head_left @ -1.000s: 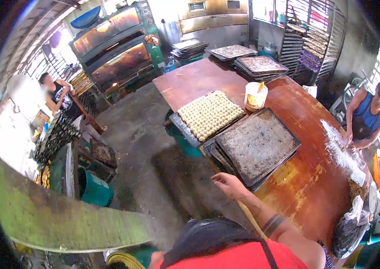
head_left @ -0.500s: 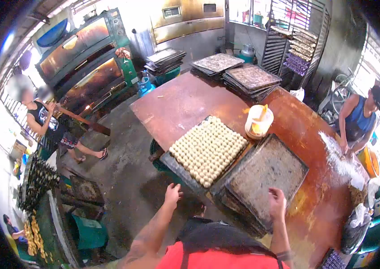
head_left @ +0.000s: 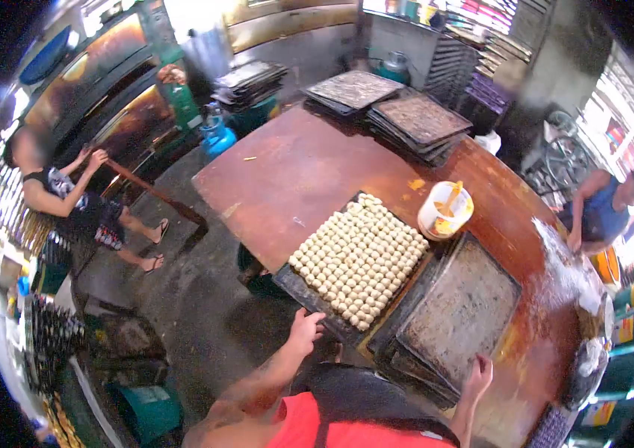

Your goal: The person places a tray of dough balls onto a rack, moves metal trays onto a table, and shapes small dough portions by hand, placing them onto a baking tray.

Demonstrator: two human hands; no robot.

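My left hand [head_left: 305, 331] is at the near left edge of a dark baking tray [head_left: 343, 326], fingers apart and fingertips right at the rim. Rows of small pale dough balls [head_left: 359, 263] cover that tray, which lies on the reddish-brown table. To its right, a stack of worn baking trays has a bare, stained top tray [head_left: 460, 312]. My right hand [head_left: 477, 377] hovers by the near right edge of this stack, its fingers curled together with nothing showing in them. Behind the trays stands a white tub [head_left: 444, 210] with an orange smear and an orange-coated handle sticking out.
More tray stacks [head_left: 421, 119] sit at the table's [head_left: 287, 164] far end. Someone at the right [head_left: 601, 205] works over white flour [head_left: 556, 250]. At the left, another person [head_left: 70, 194] holds a long wooden paddle [head_left: 145, 187] by the ovens. A blue gas cylinder [head_left: 217, 137] stands on the floor.
My left hand has moved right and up to the edge of the dough tray. My right hand has shifted lower toward the stack's near corner. The left person's paddle has swung, and my view has turned.
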